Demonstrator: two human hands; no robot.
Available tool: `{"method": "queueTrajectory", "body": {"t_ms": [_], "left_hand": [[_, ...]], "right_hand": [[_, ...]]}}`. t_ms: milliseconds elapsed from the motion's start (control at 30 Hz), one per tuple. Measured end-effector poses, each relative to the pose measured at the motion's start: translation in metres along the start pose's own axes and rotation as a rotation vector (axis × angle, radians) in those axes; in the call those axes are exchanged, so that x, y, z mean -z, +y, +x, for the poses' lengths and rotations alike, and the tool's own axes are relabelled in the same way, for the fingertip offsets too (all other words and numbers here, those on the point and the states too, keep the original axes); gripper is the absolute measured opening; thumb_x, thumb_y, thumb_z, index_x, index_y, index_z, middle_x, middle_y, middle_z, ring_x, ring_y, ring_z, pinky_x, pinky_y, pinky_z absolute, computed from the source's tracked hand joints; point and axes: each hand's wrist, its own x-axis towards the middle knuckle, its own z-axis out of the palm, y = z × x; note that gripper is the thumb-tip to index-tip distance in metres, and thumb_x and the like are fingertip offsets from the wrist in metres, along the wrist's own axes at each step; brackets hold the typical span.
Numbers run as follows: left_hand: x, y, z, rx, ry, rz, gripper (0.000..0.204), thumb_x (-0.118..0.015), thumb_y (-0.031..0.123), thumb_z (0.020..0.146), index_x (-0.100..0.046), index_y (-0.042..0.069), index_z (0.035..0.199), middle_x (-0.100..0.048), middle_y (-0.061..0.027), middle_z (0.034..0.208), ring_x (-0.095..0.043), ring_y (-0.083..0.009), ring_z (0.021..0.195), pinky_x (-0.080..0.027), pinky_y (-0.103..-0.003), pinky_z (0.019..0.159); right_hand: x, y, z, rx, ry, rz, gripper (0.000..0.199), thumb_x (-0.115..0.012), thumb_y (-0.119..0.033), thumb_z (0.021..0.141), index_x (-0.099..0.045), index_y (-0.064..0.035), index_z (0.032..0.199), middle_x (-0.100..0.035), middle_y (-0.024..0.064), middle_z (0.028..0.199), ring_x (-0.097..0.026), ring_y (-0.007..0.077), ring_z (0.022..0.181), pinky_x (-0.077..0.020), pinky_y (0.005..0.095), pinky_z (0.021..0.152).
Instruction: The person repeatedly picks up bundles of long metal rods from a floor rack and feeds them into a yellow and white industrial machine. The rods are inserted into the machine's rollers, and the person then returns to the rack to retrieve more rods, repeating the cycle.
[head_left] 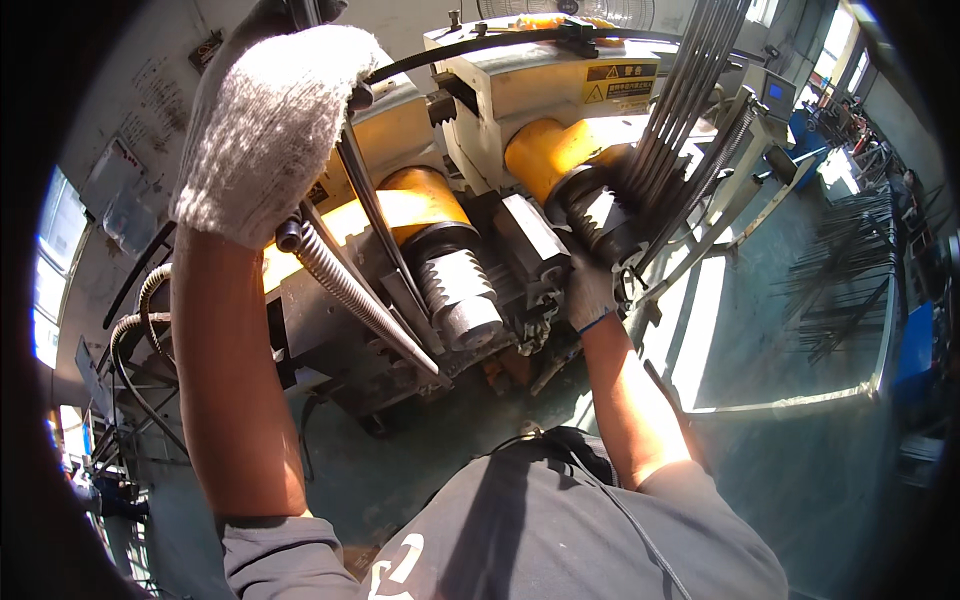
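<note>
My left hand (275, 125), in a white knitted glove with dark fingertips, is raised at the upper left. Its fingers close round a dark metal rod (372, 200) that slants down toward the machine. My right hand (590, 292), also gloved, reaches in beside a grey-topped block (533, 238) between two ribbed black cylinders. Its fingers are hidden in shadow among the machine parts. On the left, the ribbed cylinder (458, 285) joins a yellow housing (425, 200); the right cylinder (605, 222) joins another yellow housing (548, 158).
A bundle of long metal rods (685, 95) stands slanted at the upper right. A flexible metal conduit (350, 290) runs below my left hand. A black hose (480, 45) arches over the machine. Many rods (845, 265) lie in a rack at the far right.
</note>
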Motion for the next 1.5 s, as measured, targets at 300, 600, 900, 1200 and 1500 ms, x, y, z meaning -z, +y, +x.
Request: {"method": "queueTrajectory", "body": {"t_ms": [300,600,900,1200,1500], "left_hand": [[-0.005,-0.011,0.000,0.076,0.052,-0.353,0.037,-0.073,0.021,0.109,-0.073,0.003,0.142,-0.076,-0.0136,0.141,-0.074,-0.0213,0.128,-0.059,-0.036,0.111],[-0.008,0.000,0.001,0.160,0.115,-0.359,0.036,-0.070,0.032,0.109,-0.081,0.006,0.131,-0.079,-0.0131,0.132,-0.074,-0.0251,0.124,-0.055,-0.042,0.114],[-0.003,0.003,-0.002,-0.057,0.004,-0.253,0.046,-0.066,0.042,0.111,-0.079,0.006,0.136,-0.077,-0.0145,0.138,-0.072,-0.0260,0.130,-0.053,-0.045,0.117],[-0.004,0.006,0.003,-0.055,0.003,-0.186,0.047,-0.060,0.042,0.114,-0.078,0.005,0.138,-0.076,-0.0147,0.140,-0.070,-0.0273,0.134,-0.051,-0.044,0.119],[0.005,0.046,0.011,0.162,0.014,-0.089,0.052,-0.060,0.046,0.114,-0.074,0.004,0.143,-0.079,-0.0165,0.133,-0.079,-0.0256,0.118,-0.058,-0.040,0.113]], "right_hand": [[0.007,-0.023,0.005,-0.188,-0.141,-0.008,0.053,-0.069,0.011,0.092,-0.069,-0.0032,0.143,-0.076,0.0177,0.119,-0.079,0.0251,0.093,-0.0634,0.0356,0.078],[-0.001,-0.002,0.003,-0.239,-0.087,0.190,0.044,-0.060,0.010,0.102,-0.069,-0.0006,0.144,-0.071,0.0177,0.128,-0.079,0.0243,0.098,-0.0655,0.0358,0.081],[0.001,-0.006,0.000,-0.087,-0.063,-0.138,0.053,-0.070,0.010,0.092,-0.070,-0.0042,0.143,-0.071,0.0201,0.133,-0.077,0.0267,0.110,-0.0656,0.0366,0.086],[-0.009,0.014,-0.001,-0.102,-0.045,-0.001,0.055,-0.056,0.019,0.093,-0.069,-0.0003,0.143,-0.073,0.0166,0.123,-0.080,0.0241,0.089,-0.0643,0.0347,0.070],[-0.008,-0.012,0.010,-0.651,0.105,0.780,0.033,-0.054,-0.010,0.111,-0.072,-0.0039,0.137,-0.074,0.0137,0.110,-0.076,0.0206,0.077,-0.0568,0.0327,0.064]]}}
